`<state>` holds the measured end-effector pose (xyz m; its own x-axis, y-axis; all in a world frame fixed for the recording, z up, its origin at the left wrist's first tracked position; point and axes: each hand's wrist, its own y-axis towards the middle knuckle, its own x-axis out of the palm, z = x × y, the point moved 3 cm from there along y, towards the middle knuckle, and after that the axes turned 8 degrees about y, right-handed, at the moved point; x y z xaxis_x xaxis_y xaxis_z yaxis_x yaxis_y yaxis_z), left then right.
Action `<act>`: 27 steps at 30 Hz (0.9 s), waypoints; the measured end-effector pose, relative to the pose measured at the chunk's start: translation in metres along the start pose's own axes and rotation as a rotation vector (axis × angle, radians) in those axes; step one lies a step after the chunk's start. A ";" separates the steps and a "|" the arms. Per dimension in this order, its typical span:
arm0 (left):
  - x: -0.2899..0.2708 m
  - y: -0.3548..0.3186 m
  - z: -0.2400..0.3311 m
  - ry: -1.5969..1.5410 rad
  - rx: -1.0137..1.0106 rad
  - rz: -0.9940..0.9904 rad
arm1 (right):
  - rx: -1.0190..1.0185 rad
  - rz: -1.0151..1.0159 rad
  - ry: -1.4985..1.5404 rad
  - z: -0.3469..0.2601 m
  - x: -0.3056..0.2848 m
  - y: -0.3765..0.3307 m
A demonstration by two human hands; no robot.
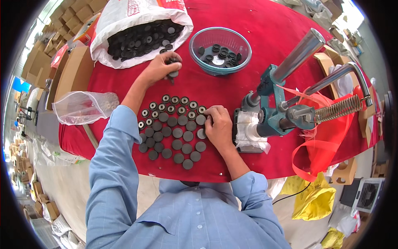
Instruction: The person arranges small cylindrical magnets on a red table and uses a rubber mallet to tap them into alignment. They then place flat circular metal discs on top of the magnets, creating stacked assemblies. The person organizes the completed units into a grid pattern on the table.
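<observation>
Left hand [159, 66] clenched on dark discs [173, 68] at 12 o'clock; right hand [217, 124] pinching a disc [202, 120] at grid's [172, 130] 3 o'clock edge.

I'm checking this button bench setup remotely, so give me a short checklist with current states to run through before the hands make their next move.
1. Left hand holds a small stack of dark discs beside the white sack: ok.
2. Right hand rests on the right edge of the laid-out discs: ok.
3. Discs lie in neat rows, none overlapping: ok.
4. Glass bowl upright with a few pieces inside: ok.
5. Hand press clear of both hands: ok.
6. Whether the press die is loaded: cannot tell.
</observation>
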<state>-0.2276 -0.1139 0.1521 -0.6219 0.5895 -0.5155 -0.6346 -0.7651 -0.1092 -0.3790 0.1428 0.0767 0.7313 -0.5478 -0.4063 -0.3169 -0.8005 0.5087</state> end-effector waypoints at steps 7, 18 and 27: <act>-0.010 -0.012 -0.038 0.049 -0.039 0.000 | 0.003 -0.010 -0.001 -0.001 -0.004 0.003; -0.048 -0.073 -0.081 0.069 -0.123 0.209 | 0.075 -0.156 0.042 -0.041 0.018 0.065; -0.051 -0.112 -0.105 0.438 -0.009 0.367 | 0.119 -0.404 -0.415 -0.027 0.094 0.114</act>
<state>-0.0766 -0.0850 0.1010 -0.5517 0.1238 -0.8248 -0.4076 -0.9028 0.1371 -0.3302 0.0061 0.1170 0.5182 -0.2242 -0.8254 -0.1458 -0.9741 0.1730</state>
